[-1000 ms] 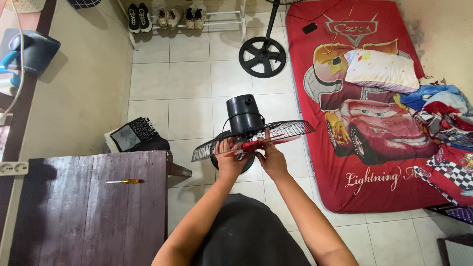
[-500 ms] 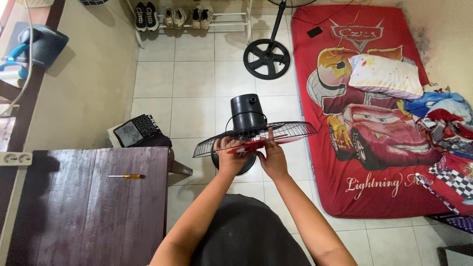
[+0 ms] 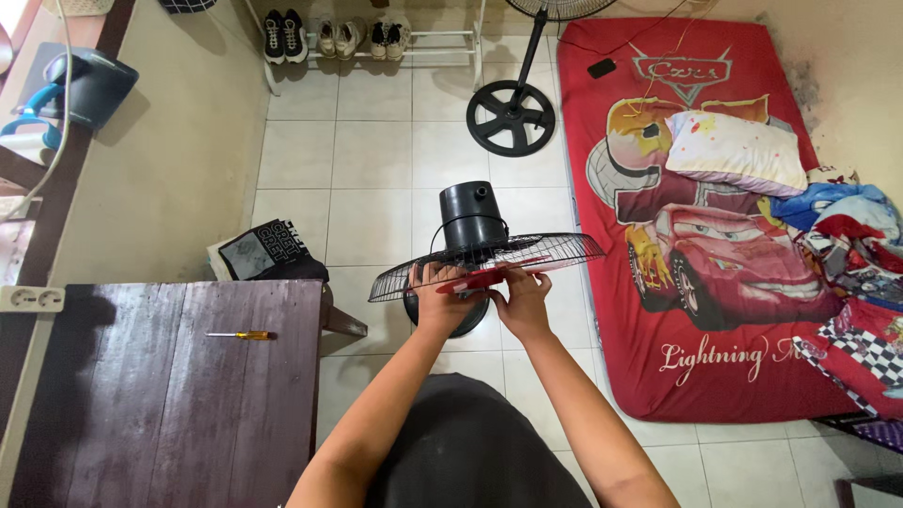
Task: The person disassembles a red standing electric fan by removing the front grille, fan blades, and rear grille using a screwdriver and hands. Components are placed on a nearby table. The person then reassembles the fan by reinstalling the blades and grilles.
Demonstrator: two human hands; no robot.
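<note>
A black fan head stands in front of me: a round motor housing (image 3: 472, 213) with a black wire guard (image 3: 564, 250) spread flat across it. Red fan blades (image 3: 482, 279) lie just inside the guard. My left hand (image 3: 435, 299) grips the guard and blade hub near its middle. My right hand (image 3: 520, 299) is right beside it, fingers pinched on the red blades at the guard. The fan's round black base (image 3: 470, 318) shows below my hands, mostly hidden.
A dark wooden table (image 3: 169, 395) at the lower left carries a yellow-handled screwdriver (image 3: 241, 335). A second standing fan's base (image 3: 511, 117) is on the tiled floor ahead, a shoe rack (image 3: 367, 42) beyond. A red mattress (image 3: 715, 282) fills the right. Folded black cloth (image 3: 268, 252) lies left.
My hands stay on the fan guard and red blades; my right fingers have shifted slightly on the blades. The view has drifted a little.
</note>
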